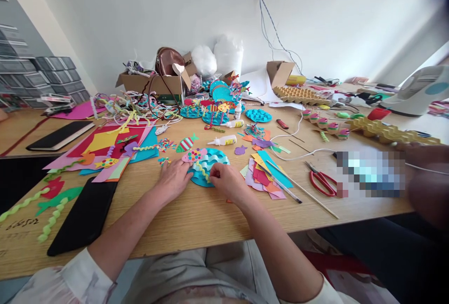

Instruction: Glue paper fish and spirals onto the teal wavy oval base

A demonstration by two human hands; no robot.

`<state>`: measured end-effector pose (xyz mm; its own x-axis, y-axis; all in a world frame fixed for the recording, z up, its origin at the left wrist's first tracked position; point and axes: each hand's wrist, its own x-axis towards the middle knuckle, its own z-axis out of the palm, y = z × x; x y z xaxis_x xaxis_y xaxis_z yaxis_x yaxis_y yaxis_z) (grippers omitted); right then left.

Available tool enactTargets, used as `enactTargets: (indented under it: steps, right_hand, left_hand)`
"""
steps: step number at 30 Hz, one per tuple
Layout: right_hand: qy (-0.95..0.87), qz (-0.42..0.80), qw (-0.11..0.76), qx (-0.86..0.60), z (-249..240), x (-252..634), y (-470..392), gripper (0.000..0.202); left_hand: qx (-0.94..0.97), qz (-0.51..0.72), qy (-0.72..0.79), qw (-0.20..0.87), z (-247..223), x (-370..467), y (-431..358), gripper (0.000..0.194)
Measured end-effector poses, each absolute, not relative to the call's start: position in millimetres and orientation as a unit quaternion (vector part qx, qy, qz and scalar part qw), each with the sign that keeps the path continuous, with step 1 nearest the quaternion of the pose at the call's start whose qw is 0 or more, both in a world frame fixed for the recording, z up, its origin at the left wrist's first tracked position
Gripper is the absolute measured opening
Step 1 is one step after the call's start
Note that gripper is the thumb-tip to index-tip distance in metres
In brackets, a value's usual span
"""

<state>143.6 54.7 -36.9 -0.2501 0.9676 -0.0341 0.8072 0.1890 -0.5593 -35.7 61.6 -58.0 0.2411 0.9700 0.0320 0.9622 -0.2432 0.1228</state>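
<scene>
A round blue disc (218, 153) with pale wavy strips across it lies flat on the table in front of me. My left hand (175, 177) rests at its left edge, fingers stretched out and touching a pink paper fish (194, 155) with coloured dots. Across the disc runs a yellow twisted pipe cleaner (201, 170). My right hand (228, 180) is over the disc's lower right, its fingers pinched at the end of that pipe cleaner. Just behind the disc are a striped fish (185, 142) and a white glue bottle (224, 141) on its side.
Paper scraps (261, 175), a pen (286, 187), a wooden stick (305, 191) and red-handled pliers (321, 180) lie to the right. A black phone-like slab (84, 215) and coloured sheets (84, 142) are leftward. Another person's hand (421, 159) shows at far right.
</scene>
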Motion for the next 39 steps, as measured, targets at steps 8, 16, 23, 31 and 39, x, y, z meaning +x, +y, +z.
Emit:
enactTargets:
  steps: [8, 16, 23, 31, 39]
  right_hand:
    - [-0.748, 0.230, 0.160, -0.602, -46, 143, 60, 0.007]
    - [-0.754, 0.229, 0.147, -0.598, -39, 144, 56, 0.013]
    - [-0.763, 0.213, 0.134, -0.596, -37, 145, 51, 0.023]
    - [-0.766, 0.194, 0.127, -0.599, -35, 145, 51, 0.014]
    - [-0.764, 0.160, 0.185, -0.597, -24, 151, 49, 0.011]
  left_hand:
    - [0.791, 0.070, 0.608, 0.016, -58, -34, 59, 0.027]
    - [0.789, 0.066, 0.610, 0.004, -58, -34, 57, 0.029]
    - [0.797, 0.057, 0.602, 0.005, -58, -36, 59, 0.028]
    - [0.814, 0.055, 0.579, -0.004, -58, -42, 60, 0.030]
    - [0.816, 0.058, 0.575, -0.006, -58, -41, 60, 0.032]
